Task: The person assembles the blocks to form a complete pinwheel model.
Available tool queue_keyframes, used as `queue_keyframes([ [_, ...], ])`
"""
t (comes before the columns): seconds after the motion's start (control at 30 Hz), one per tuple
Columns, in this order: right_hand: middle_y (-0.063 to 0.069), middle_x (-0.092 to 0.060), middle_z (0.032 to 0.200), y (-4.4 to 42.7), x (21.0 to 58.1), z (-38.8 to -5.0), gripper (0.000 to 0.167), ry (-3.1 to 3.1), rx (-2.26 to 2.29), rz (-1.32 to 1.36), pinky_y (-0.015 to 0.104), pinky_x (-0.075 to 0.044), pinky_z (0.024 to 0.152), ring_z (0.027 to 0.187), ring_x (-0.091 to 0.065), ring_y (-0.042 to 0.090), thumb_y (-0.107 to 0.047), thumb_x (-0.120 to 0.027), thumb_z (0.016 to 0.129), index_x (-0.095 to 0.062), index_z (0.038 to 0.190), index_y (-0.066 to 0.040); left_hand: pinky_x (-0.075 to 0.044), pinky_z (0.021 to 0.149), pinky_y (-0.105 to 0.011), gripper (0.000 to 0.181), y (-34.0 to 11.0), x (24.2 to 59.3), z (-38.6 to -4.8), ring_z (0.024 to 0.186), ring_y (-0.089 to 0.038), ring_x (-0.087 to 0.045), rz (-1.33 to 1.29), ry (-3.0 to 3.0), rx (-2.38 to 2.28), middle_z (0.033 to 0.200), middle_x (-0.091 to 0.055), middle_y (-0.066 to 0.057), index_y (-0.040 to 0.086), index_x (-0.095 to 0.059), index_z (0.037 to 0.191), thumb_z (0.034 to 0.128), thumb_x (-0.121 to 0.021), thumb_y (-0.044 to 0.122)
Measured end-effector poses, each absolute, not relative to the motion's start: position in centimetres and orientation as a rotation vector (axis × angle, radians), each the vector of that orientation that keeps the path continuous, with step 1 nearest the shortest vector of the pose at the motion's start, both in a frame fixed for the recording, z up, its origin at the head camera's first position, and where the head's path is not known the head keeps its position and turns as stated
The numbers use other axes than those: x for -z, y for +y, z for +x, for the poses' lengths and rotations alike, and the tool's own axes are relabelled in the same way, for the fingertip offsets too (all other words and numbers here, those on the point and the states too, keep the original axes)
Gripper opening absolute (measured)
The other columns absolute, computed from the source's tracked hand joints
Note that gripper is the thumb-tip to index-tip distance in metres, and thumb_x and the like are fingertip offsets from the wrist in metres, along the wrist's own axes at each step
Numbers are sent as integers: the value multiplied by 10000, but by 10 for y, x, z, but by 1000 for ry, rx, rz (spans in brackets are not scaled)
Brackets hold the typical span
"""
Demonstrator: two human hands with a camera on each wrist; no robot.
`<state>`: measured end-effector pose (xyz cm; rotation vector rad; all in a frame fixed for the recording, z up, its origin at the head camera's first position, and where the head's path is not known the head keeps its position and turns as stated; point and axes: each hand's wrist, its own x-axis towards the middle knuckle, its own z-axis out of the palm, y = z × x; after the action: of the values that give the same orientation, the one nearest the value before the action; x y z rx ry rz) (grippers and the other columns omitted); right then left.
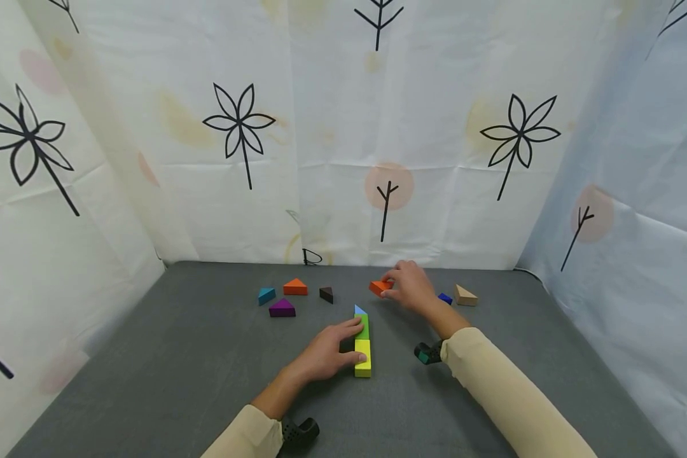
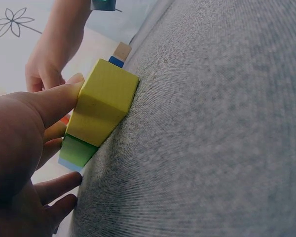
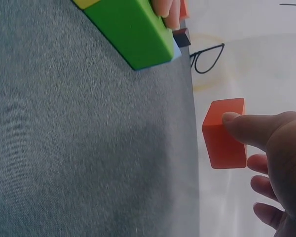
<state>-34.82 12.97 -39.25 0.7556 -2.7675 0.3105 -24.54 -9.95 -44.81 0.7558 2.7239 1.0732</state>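
The right hand (image 1: 415,289) pinches an orange-red block (image 1: 380,288) at the back of the grey table. In the right wrist view, the thumb lies on the face of that orange-red block (image 3: 226,140). My left hand (image 1: 326,353) rests at a row of joined blocks, its thumb on the yellow block (image 1: 363,362) and a fingertip on the green block (image 1: 364,326). A light blue triangle (image 1: 359,310) touches the far end of the green block. In the left wrist view, the left thumb touches the yellow block (image 2: 102,101), and the other fingers are spread.
Back left of the row lie a teal block (image 1: 266,295), an orange triangle (image 1: 295,287), a purple triangle (image 1: 282,308) and a dark brown block (image 1: 326,294). Beside the right forearm are a blue block (image 1: 445,298) and a natural wood block (image 1: 465,295). Patterned cloth (image 1: 332,210) surrounds the table.
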Motion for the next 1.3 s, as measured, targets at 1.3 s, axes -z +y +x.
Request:
queue_keyframes([
  [1.3, 39, -649, 995, 115, 424, -338, 272, -2876, -820, 775, 427, -476, 842, 911, -573, 220, -218, -766, 855, -707, 1079, -75, -289, 1082, -546, 656, -100, 448, -245, 1377, -321, -349, 760, 2736, -1062, 1539, -362, -7, 120, -450, 1469, 914, -668, 395],
])
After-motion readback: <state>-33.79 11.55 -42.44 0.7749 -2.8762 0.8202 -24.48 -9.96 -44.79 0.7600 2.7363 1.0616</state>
